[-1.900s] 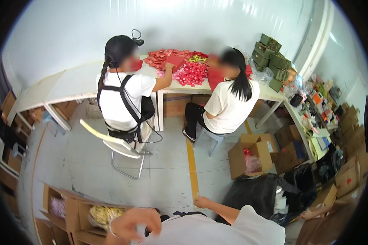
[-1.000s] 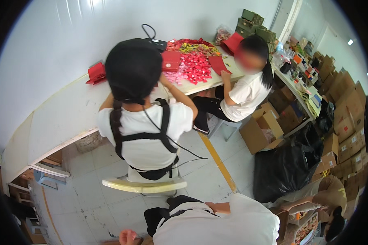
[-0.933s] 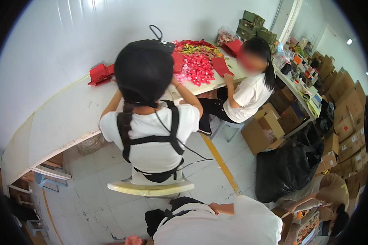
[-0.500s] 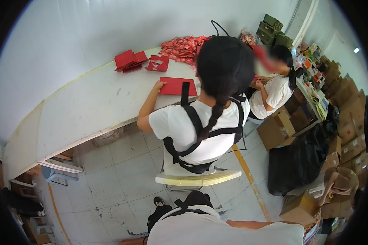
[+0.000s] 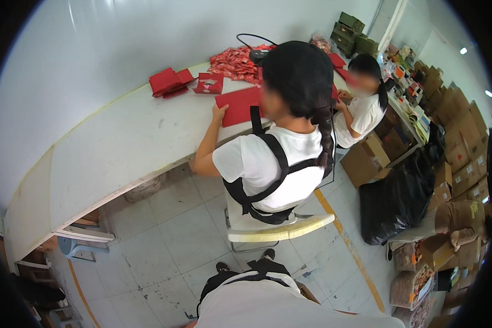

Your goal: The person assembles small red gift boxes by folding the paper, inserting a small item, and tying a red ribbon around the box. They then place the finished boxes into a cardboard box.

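My hands are out of view; I cannot tell my fingers' state. Ahead, a co-worker's hand (image 5: 219, 113) grips a red sheet (image 5: 237, 106) near the worktop's (image 5: 120, 134) front edge.

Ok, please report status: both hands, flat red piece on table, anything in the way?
Own hands out of view. Flat red piece: nearer co-worker's left hand at its edge. Occupied chair before the table.

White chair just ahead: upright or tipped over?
Upright: the nearer co-worker is seated on the chair, its back raised behind them.
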The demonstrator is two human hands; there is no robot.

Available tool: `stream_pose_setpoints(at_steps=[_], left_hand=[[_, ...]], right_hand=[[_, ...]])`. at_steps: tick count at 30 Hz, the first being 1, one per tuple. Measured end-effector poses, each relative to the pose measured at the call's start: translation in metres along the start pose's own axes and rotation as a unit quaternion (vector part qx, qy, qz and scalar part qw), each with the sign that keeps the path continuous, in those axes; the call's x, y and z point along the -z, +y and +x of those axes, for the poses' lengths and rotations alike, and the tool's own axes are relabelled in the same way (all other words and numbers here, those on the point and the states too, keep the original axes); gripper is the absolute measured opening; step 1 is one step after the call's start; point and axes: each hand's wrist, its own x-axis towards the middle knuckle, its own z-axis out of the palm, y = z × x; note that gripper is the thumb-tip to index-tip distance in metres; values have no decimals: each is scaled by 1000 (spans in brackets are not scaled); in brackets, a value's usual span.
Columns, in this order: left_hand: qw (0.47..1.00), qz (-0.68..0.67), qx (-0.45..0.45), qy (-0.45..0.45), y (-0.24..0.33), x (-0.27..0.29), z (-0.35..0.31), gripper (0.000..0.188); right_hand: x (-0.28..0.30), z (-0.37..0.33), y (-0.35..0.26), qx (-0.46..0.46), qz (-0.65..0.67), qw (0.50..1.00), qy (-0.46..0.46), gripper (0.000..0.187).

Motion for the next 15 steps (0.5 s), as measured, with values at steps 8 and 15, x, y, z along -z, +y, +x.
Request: stream_pose_setpoints(at_steps=[8, 15], left_hand=[[1000, 27, 0, -12, -2, -3, 2, 18], [998, 56, 3, -25, 6, -2, 4, 18]], right_hand=[[-9, 8, 7, 6, 11, 1000, 2, 21], [-16, 4, 6, 8, 21, 1000, 6, 22]])
